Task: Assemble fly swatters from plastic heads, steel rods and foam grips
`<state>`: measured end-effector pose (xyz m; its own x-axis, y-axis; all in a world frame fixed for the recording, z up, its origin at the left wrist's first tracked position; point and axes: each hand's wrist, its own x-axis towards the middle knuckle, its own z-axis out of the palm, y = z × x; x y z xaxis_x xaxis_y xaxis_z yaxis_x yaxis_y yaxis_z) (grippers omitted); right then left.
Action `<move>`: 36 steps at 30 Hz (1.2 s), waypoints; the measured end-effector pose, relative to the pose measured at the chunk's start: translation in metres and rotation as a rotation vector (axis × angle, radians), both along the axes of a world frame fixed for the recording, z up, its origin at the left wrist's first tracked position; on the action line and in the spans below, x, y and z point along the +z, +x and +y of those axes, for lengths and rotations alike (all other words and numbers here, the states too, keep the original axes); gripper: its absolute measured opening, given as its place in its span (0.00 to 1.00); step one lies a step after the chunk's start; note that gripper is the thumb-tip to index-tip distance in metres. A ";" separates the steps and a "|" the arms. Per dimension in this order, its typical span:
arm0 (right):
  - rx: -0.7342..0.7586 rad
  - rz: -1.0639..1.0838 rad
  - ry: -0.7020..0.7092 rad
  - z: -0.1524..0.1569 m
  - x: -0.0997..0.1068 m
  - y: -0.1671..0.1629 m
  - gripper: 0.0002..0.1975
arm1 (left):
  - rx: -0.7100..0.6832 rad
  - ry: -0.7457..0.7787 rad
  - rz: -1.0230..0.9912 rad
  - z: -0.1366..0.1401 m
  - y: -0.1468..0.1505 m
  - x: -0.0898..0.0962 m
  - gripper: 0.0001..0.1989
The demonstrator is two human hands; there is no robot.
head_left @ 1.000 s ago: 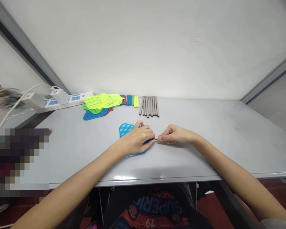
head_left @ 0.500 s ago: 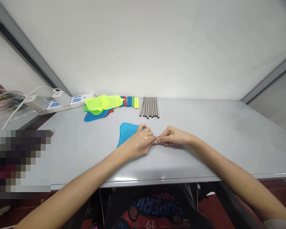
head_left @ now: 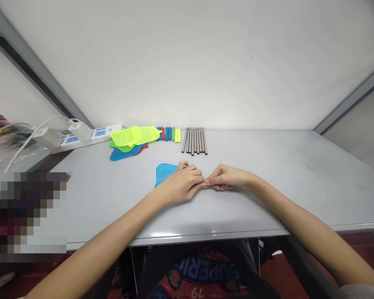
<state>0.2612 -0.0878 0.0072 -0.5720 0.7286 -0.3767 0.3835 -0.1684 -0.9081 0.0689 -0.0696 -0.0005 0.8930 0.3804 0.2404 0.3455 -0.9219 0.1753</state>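
Note:
A blue perforated fly swatter head [head_left: 164,172] lies near the middle of the table, partly covered by my left hand [head_left: 184,182]. The fingers of that hand are closed around its narrow end. My right hand [head_left: 225,177] is closed in a pinch, its thumb and fingertips meeting my left fingertips just right of the swatter head. Whatever lies between the fingertips of my right hand is hidden.
Steel tubes [head_left: 194,141] lie in a row at the back, beside several coloured handle grips [head_left: 173,134]. Yellow-green swatter heads [head_left: 136,136] overlap a blue swatter head [head_left: 124,153] further left. A power strip [head_left: 104,132] with plugged-in chargers runs along the left back.
Both hands stay joined at about the same spot. My left hand has turned slightly and covers more of the blue swatter head. The view has shifted a little.

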 end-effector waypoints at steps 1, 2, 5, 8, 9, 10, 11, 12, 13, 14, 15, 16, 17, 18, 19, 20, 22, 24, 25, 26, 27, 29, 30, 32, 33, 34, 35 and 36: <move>-0.003 0.010 -0.006 0.000 0.000 0.000 0.15 | -0.002 -0.005 0.001 0.001 0.000 0.000 0.13; -0.005 0.020 -0.013 0.001 0.000 0.000 0.14 | -0.005 -0.009 0.003 0.002 0.000 0.001 0.13; -0.019 0.033 -0.028 0.002 -0.001 0.000 0.13 | -0.015 -0.016 0.010 0.006 -0.001 0.001 0.13; -0.024 0.033 -0.032 0.004 -0.003 0.001 0.13 | -0.020 -0.015 0.011 0.009 -0.001 0.001 0.12; -0.022 0.033 -0.033 0.004 -0.004 0.002 0.13 | -0.021 -0.013 0.012 0.010 -0.002 0.001 0.12; -0.022 0.034 -0.034 0.005 -0.004 0.002 0.13 | -0.022 -0.011 0.012 0.010 -0.002 0.002 0.12; -0.022 0.036 -0.034 0.005 -0.005 0.002 0.13 | -0.024 -0.009 0.011 0.011 -0.002 0.002 0.12; -0.022 0.038 -0.033 0.006 -0.005 0.003 0.13 | -0.025 -0.009 0.011 0.011 -0.002 0.002 0.12; -0.023 0.040 -0.031 0.006 -0.005 0.003 0.12 | -0.027 -0.009 0.009 0.012 -0.003 0.002 0.12; -0.023 0.041 -0.030 0.006 -0.005 0.003 0.12 | -0.027 -0.010 0.008 0.012 -0.003 0.003 0.12; -0.022 0.041 -0.029 0.006 -0.004 0.003 0.12 | -0.027 -0.011 0.007 0.012 -0.003 0.003 0.12; -0.020 0.040 -0.028 0.006 -0.004 0.003 0.12 | -0.026 -0.012 0.007 0.012 -0.003 0.003 0.12; -0.019 0.038 -0.027 0.006 -0.003 0.004 0.13 | -0.024 -0.014 0.007 0.013 -0.003 0.003 0.12; -0.018 0.037 -0.025 0.006 -0.002 0.004 0.13 | -0.023 -0.013 0.008 0.013 -0.003 0.003 0.12; -0.016 0.037 -0.024 0.005 -0.001 0.004 0.13 | -0.022 -0.012 0.009 0.013 -0.003 0.003 0.12; -0.016 0.037 -0.022 0.005 0.000 0.004 0.13 | -0.022 -0.011 0.010 0.013 -0.003 0.003 0.12; -0.014 0.036 -0.021 0.005 0.001 0.005 0.13 | -0.022 -0.009 0.012 0.014 -0.002 0.003 0.12; -0.015 0.032 -0.020 0.005 0.002 0.005 0.13 | -0.022 -0.008 0.013 0.014 -0.002 0.002 0.12; -0.015 0.029 -0.019 0.005 0.002 0.006 0.13 | -0.022 -0.008 0.013 0.015 -0.002 0.002 0.12; -0.016 0.025 -0.017 0.005 0.003 0.006 0.13 | -0.021 -0.008 0.012 0.015 -0.002 0.001 0.12; -0.017 0.021 -0.016 0.005 0.003 0.007 0.13 | -0.021 -0.008 0.011 0.015 -0.002 0.001 0.11; -0.020 0.009 -0.012 0.006 0.004 0.007 0.13 | -0.020 -0.009 0.010 0.016 -0.002 0.000 0.11; -0.021 0.003 -0.011 0.006 0.005 0.007 0.13 | -0.019 -0.011 0.009 0.016 -0.002 0.000 0.11; -0.021 -0.007 -0.012 0.006 0.005 0.008 0.13 | -0.017 -0.015 0.009 0.017 -0.002 0.000 0.11; -0.021 -0.010 -0.015 0.006 0.006 0.008 0.13 | -0.016 -0.018 0.008 0.017 -0.002 0.000 0.12; -0.022 -0.010 -0.019 0.006 0.005 0.008 0.13 | -0.015 -0.021 0.008 0.017 -0.002 0.000 0.12; -0.023 -0.010 -0.024 0.007 0.005 0.008 0.13 | -0.015 -0.023 0.008 0.017 -0.002 0.000 0.12; -0.023 -0.008 -0.029 0.007 0.004 0.009 0.13 | -0.014 -0.026 0.007 0.017 -0.002 0.000 0.12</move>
